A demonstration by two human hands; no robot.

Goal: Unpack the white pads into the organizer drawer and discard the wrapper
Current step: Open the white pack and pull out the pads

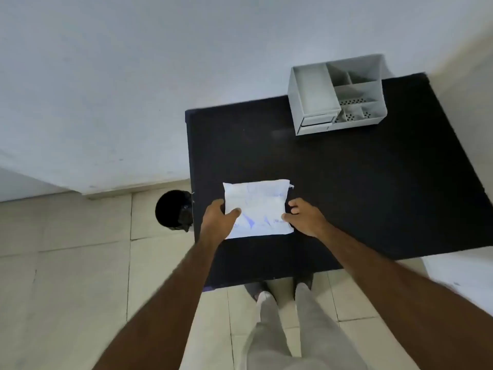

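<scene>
1. My left hand (218,218) grips the left edge of the white plastic wrapper pack with blue print (257,208), thumb on top.
2. My right hand (304,217) pinches its right edge, fingers curled.
3. The pack lies flat near the front-left part of the black square table (360,196), with bare tabletop to its right and behind.
4. The pale grey plastic organizer with compartments (337,94) stands at the far right corner, well apart; its small drawer (316,121) looks closed.
5. A round black bin (172,209) sits on the tiled floor (66,276), just beside the table's left edge.
</scene>
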